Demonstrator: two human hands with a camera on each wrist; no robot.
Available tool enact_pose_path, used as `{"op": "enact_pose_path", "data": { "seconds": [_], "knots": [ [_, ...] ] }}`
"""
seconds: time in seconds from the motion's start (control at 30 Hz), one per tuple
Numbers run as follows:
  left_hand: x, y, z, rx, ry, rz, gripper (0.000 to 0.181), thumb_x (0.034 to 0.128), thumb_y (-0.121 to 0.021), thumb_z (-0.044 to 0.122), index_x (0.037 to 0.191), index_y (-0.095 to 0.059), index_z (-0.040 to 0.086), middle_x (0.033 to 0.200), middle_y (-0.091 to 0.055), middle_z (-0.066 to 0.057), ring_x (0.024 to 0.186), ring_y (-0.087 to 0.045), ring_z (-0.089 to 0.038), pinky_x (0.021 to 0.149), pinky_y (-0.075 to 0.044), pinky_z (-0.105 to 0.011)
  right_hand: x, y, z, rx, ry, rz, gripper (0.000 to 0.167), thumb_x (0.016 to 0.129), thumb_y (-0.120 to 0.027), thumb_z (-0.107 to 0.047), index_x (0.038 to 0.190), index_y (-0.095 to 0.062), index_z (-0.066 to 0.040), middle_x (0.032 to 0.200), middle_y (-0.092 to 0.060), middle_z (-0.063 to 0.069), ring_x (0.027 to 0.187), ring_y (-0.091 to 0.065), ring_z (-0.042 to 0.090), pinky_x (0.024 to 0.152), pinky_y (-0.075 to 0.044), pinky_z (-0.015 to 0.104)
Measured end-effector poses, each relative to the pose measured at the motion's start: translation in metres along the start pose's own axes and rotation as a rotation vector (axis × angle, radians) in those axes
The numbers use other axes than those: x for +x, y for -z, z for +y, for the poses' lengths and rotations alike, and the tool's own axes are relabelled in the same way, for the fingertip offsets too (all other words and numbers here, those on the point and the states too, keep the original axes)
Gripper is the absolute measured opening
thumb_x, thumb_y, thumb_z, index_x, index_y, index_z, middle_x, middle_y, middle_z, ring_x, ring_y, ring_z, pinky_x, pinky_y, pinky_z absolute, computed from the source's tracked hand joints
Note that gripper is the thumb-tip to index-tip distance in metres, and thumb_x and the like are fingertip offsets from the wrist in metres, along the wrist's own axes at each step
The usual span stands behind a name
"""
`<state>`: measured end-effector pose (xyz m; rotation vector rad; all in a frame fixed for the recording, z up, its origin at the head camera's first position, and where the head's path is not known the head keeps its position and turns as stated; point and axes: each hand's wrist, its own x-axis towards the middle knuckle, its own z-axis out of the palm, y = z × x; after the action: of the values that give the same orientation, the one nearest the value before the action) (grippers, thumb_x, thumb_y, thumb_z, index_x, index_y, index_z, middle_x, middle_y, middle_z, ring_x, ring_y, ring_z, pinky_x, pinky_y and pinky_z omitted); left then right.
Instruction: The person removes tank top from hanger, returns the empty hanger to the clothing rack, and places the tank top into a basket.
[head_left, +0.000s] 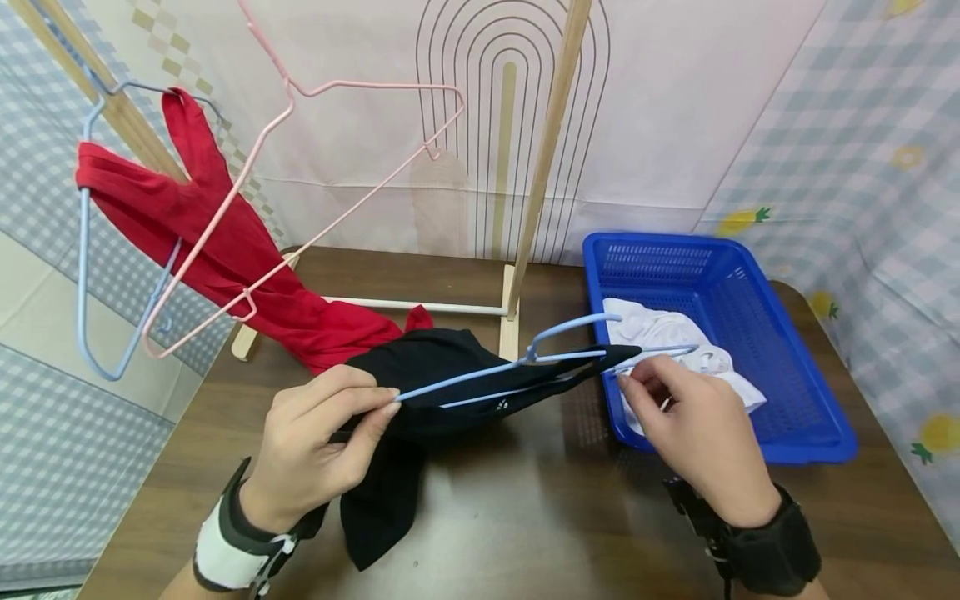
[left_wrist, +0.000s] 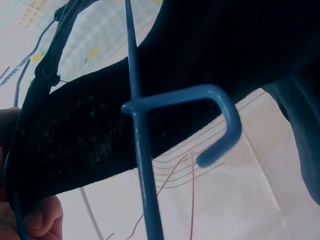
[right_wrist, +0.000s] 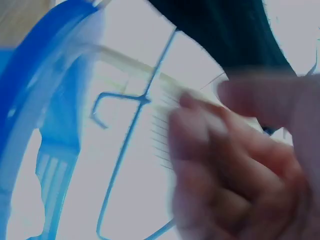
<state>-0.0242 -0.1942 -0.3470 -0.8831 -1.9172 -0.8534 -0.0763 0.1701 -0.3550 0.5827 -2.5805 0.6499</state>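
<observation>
My left hand (head_left: pixel 322 433) pinches one end of a light blue hanger (head_left: pixel 457 381) between thumb and fingertips. A black garment (head_left: pixel 427 358) with a small white mark hangs over this hanger, and part of it trails to the table. Its narrow strap (left_wrist: pixel 62 45) shows in the left wrist view, near the hanger's hook (left_wrist: pixel 227 120). By the hanger's other end, my right hand (head_left: pixel 697 425) has bent fingers. The right wrist view shows a gap between its blurred thumb (right_wrist: pixel 250 100) and fingers, with nothing seen between them.
A red garment (head_left: pixel 225 217) droops from another blue hanger (head_left: pixel 84 275) at left. An unused pink hanger (head_left: pixel 352 200) hangs in front of the wooden rack (head_left: pixel 551 142). At right, a blue basket (head_left: pixel 810 375) holds white cloth (head_left: pixel 660 325). All stand around the brown table (head_left: pixel 487 525).
</observation>
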Motion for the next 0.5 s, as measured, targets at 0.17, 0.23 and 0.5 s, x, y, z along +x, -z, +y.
{"op": "enact_pose_path", "data": {
  "seconds": [0.17, 0.23, 0.5],
  "knots": [
    [-0.002, 0.001, -0.001, -0.003, 0.025, -0.02, 0.025, 0.1006, -0.067, 0.02, 0.089, -0.077, 0.0, 0.079, -0.066, -0.007, 0.065, -0.057, -0.012, 0.064, -0.055, -0.02, 0.004, 0.001, -0.008, 0.156, 0.041, 0.166, 0.047, 0.078, -0.087, -0.001, 0.122, -0.068, -0.004, 0.073, -0.065, -0.003, 0.063, -0.049, -0.002, 0.061, -0.04, 0.009],
    [-0.003, 0.002, -0.001, -0.007, 0.03, -0.024, 0.025, 0.1005, -0.067, 0.02, 0.09, -0.077, 0.0, 0.079, -0.066, -0.007, 0.065, -0.058, -0.012, 0.064, -0.055, -0.02, 0.006, 0.0, -0.009, 0.176, 0.082, 0.183, 0.054, 0.08, -0.087, -0.005, 0.13, -0.068, -0.005, 0.073, -0.064, -0.002, 0.063, -0.048, 0.0, 0.061, -0.039, 0.011],
    [-0.006, 0.004, -0.002, -0.013, 0.059, -0.03, 0.026, 0.1006, -0.067, 0.022, 0.09, -0.077, 0.001, 0.081, -0.068, -0.007, 0.067, -0.06, -0.012, 0.067, -0.056, -0.019, 0.011, -0.007, -0.004, 0.206, 0.223, 0.287, 0.018, 0.097, -0.074, -0.019, 0.109, -0.081, -0.009, 0.074, -0.069, 0.001, 0.063, -0.042, 0.002, 0.06, -0.033, 0.019]
  ]
}}
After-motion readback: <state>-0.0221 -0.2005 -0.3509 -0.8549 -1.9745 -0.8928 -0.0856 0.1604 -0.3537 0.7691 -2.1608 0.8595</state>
